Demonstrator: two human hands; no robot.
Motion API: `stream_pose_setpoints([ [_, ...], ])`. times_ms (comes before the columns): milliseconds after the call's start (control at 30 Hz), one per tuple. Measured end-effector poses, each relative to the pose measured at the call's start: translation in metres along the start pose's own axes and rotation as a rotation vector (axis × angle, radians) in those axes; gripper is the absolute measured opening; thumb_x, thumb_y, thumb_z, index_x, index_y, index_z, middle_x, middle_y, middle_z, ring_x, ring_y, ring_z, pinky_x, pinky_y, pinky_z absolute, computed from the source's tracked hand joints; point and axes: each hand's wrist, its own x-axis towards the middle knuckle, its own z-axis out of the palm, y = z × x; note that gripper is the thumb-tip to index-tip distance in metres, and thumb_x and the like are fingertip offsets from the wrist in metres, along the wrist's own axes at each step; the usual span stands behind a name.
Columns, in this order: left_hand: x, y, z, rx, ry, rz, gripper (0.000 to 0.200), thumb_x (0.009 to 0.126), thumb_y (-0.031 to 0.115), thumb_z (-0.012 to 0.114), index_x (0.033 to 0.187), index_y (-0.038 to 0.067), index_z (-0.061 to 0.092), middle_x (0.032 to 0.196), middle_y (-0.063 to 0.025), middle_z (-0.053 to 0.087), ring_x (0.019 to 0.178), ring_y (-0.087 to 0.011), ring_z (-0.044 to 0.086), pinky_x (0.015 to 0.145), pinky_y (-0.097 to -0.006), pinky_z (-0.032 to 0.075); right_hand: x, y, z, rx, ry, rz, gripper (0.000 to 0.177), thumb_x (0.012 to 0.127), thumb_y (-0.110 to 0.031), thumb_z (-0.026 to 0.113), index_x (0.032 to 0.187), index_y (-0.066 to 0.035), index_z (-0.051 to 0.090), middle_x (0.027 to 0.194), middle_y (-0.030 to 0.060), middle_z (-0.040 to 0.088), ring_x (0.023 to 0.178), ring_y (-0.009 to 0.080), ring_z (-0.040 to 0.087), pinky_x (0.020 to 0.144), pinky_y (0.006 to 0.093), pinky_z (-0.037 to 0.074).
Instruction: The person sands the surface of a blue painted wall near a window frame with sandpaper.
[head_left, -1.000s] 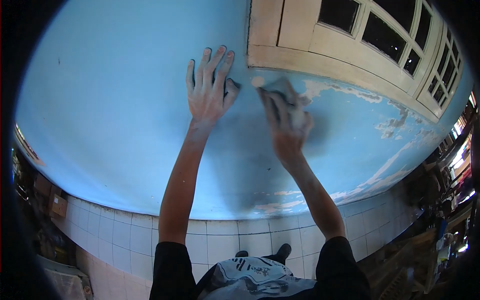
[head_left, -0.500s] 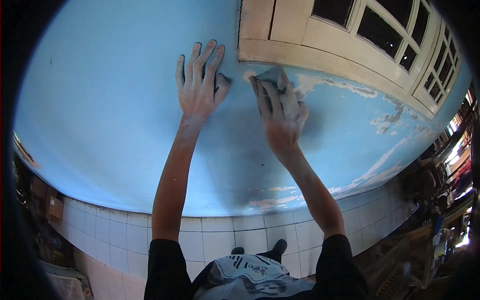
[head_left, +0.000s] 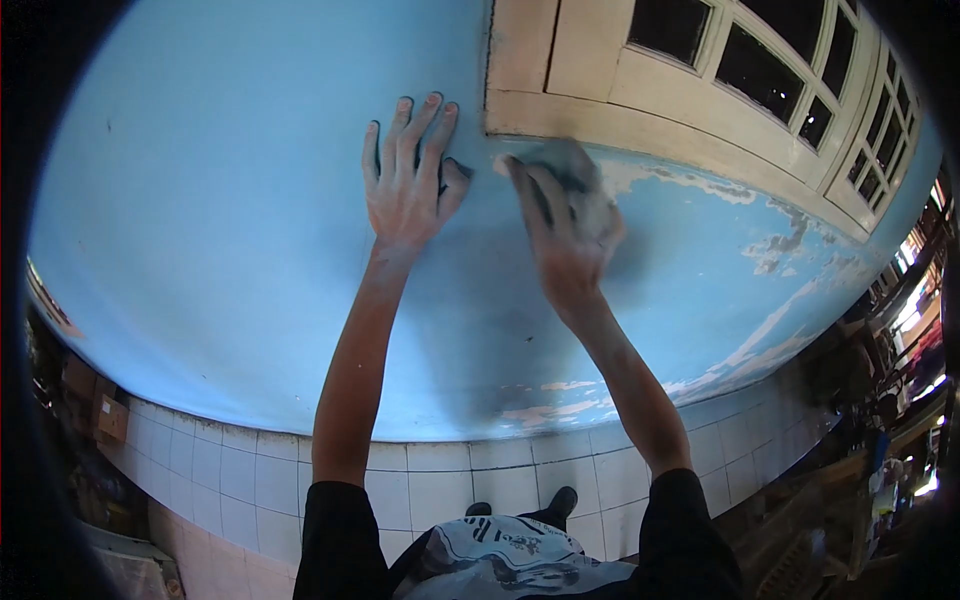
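Observation:
My left hand (head_left: 407, 200) lies flat on the light blue wall (head_left: 230, 220), fingers spread and coated with pale dust. Just below the window frame's lower corner, my right hand (head_left: 570, 220) presses a dark grey sheet of sandpaper (head_left: 562, 160) against the wall. Its fingers are bent over the sheet and smeared by motion. Beside it, a patch of peeled paint (head_left: 640, 174) shows whitish and grey. Part of the sandpaper is hidden under the fingers.
A cream wooden window frame (head_left: 590, 115) with dark panes fills the upper right. White floor tiles (head_left: 440, 490) run along the wall's foot, with my shoes (head_left: 563, 500) on them. Cardboard boxes (head_left: 110, 418) stand at the left; cluttered wooden pieces (head_left: 915, 430) lie at the right.
My right hand has shifted slightly right and down, the sandpaper moving with it and blurring. The whole view has moved down a little; my left hand keeps its place on the wall.

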Motion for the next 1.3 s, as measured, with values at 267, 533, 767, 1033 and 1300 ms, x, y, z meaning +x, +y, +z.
stream_pose_setpoints([
  [267,-0.001,0.002,-0.002,-0.001,-0.020,-0.019,0.051,0.080,0.014,0.049,0.132,0.015,0.051,0.138,-0.0026,0.047,0.131,-0.0260,0.041,0.109,-0.0530,0.026,-0.001,-0.004,0.001,-0.401,-0.048,-0.242,0.048,0.078,-0.013,0.065,0.126,-0.014,0.060,0.127,0.0013,0.055,0.126,0.0175,0.047,0.067,0.0339,0.047],
  [533,0.000,0.001,-0.001,0.007,-0.001,-0.010,0.051,0.081,0.016,0.050,0.132,0.015,0.052,0.137,-0.0028,0.049,0.130,-0.0263,0.043,0.108,-0.0533,0.027,0.008,-0.025,0.001,-0.116,-0.023,-0.057,0.040,0.078,-0.012,0.064,0.119,-0.015,0.065,0.122,-0.0024,0.058,0.119,0.0184,0.052,0.066,0.0334,0.047],
  [767,0.001,0.001,-0.001,-0.018,0.022,-0.002,0.054,0.078,0.012,0.051,0.132,0.016,0.051,0.137,-0.0027,0.048,0.129,-0.0260,0.044,0.108,-0.0534,0.028,-0.002,-0.013,0.003,-0.087,-0.009,-0.035,0.038,0.080,-0.016,0.063,0.118,-0.017,0.066,0.117,-0.0056,0.059,0.119,0.0174,0.052,0.072,0.0339,0.044],
  [1033,0.000,0.001,0.000,-0.017,0.016,-0.010,0.054,0.078,0.011,0.052,0.132,0.016,0.052,0.137,-0.0020,0.048,0.130,-0.0250,0.042,0.109,-0.0533,0.028,0.004,-0.012,0.022,-0.396,-0.045,-0.130,0.049,0.084,-0.017,0.059,0.132,-0.015,0.054,0.127,0.0010,0.052,0.126,0.0176,0.045,0.079,0.0381,0.047],
  [1300,0.000,-0.001,-0.001,-0.011,0.002,-0.023,0.053,0.078,0.011,0.051,0.132,0.016,0.052,0.138,-0.0019,0.047,0.130,-0.0247,0.042,0.109,-0.0536,0.027,0.009,-0.012,0.007,-0.105,-0.029,-0.036,0.050,0.082,-0.013,0.061,0.131,-0.014,0.055,0.122,0.0020,0.054,0.123,0.0178,0.047,0.075,0.0389,0.047],
])
